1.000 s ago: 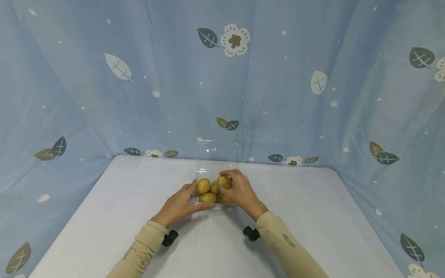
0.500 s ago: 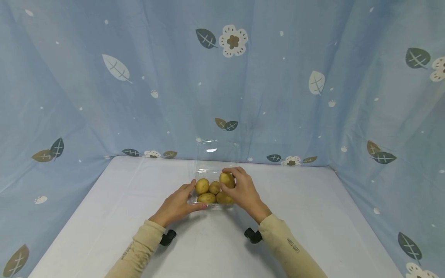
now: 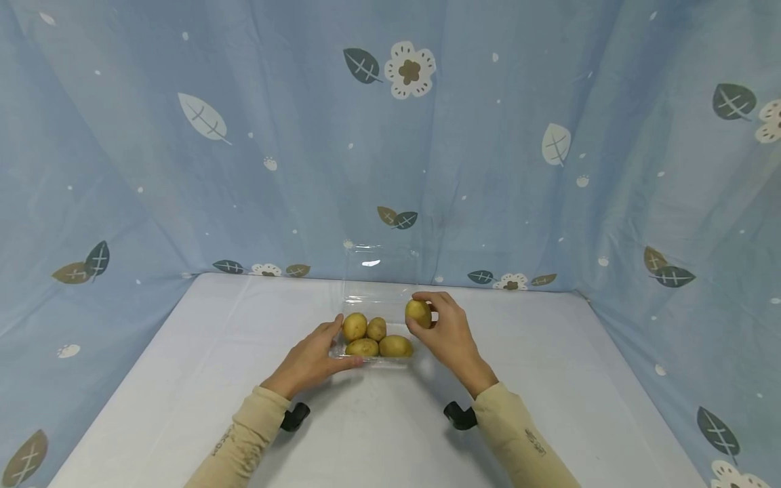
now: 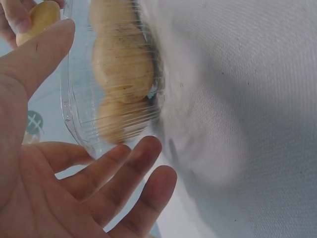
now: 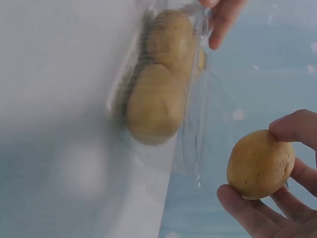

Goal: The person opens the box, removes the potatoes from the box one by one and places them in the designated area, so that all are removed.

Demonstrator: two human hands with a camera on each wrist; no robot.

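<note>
Two sleeves (image 3: 250,427) are showing illegible lettering (image 3: 535,442); your right hand (image 3: 451,339) is pinching one potato (image 5: 260,164); your left hand (image 3: 310,360), fingers loosely spread, is touching the box (image 3: 399,329).

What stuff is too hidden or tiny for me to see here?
Head: writing on the right sleeve, too small to read.
Left wrist: part of the held potato, hidden behind the left thumb.
Right wrist: most of the left hand, cut off by the top edge.

At the bottom of the head view, both sleeves (image 3: 247,423) are cut off, and their lettering (image 3: 534,442) is too small for reading. In the right wrist view, upper middle, the potatoes (image 5: 156,106) look blurred.
</note>
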